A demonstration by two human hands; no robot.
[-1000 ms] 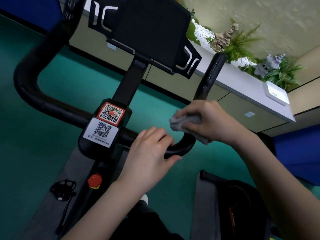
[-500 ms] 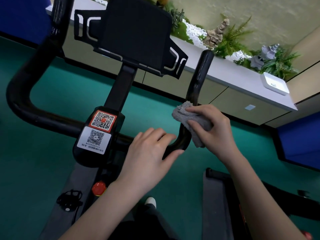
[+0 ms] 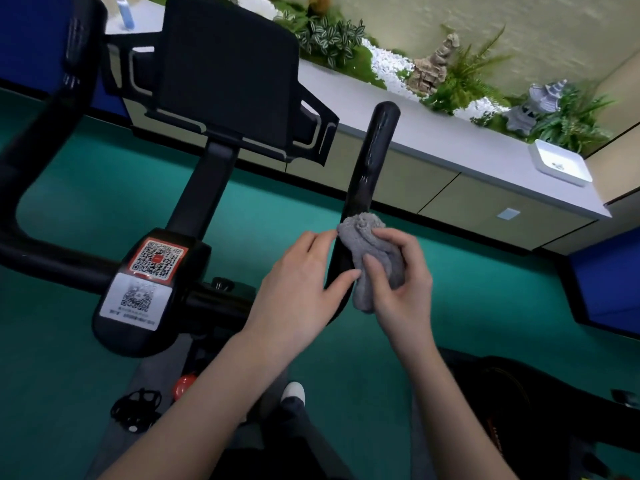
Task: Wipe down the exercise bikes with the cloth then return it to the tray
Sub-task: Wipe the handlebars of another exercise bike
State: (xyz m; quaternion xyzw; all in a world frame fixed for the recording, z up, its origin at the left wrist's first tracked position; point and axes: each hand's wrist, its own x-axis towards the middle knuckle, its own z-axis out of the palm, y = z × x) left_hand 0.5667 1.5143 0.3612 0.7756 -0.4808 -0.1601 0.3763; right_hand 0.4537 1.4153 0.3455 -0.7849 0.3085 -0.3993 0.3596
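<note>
A black exercise bike fills the view, with its right handlebar (image 3: 372, 161) rising in the middle. My right hand (image 3: 398, 282) grips a crumpled grey cloth (image 3: 369, 251) wrapped against the lower part of that bar. My left hand (image 3: 304, 278) holds the bar's bend just left of the cloth, thumb under it. The white tray (image 3: 561, 164) sits on the grey counter at the far right.
The bike's dark screen holder (image 3: 228, 74) stands up front, and a stem block with QR stickers (image 3: 149, 282) sits left. A grey counter (image 3: 450, 140) with plants and stone ornaments runs behind. A second bike's black part (image 3: 519, 393) is at lower right. The floor is teal.
My right hand slid the cloth from the bar's bend up onto its upright part. My left hand shifted right along the bend to just under the cloth. The view tilted upward.
</note>
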